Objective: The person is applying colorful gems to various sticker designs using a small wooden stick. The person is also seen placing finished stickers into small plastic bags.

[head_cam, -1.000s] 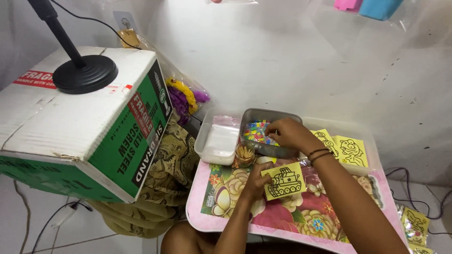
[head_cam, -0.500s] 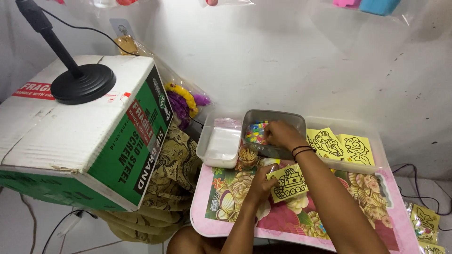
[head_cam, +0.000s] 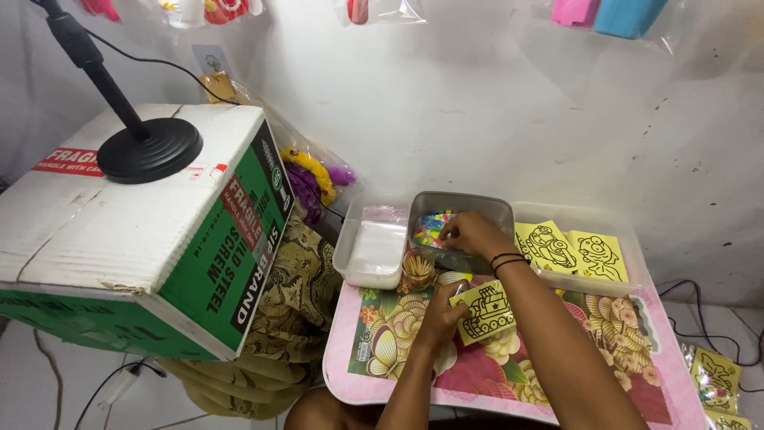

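Head view: my left hand [head_cam: 440, 317] pinches the yellow tank card [head_cam: 485, 310] at 6 o'clock; my right hand [head_cam: 469, 235], fingers curled, grip unclear, reaches into the grey bin [head_cam: 461, 209] at 12. Risk: snagging the rim tips the bin.

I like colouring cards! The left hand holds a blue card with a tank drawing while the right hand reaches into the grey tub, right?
Nearly: the head view shows the card in the left hand is yellow, not blue. The right hand does reach into the grey plastic tub.

Bin [head_cam: 493, 213] between tub [head_cam: 366, 255] and tray [head_cam: 629, 239], behind card [head_cam: 487, 310] on table [head_cam: 350, 350]
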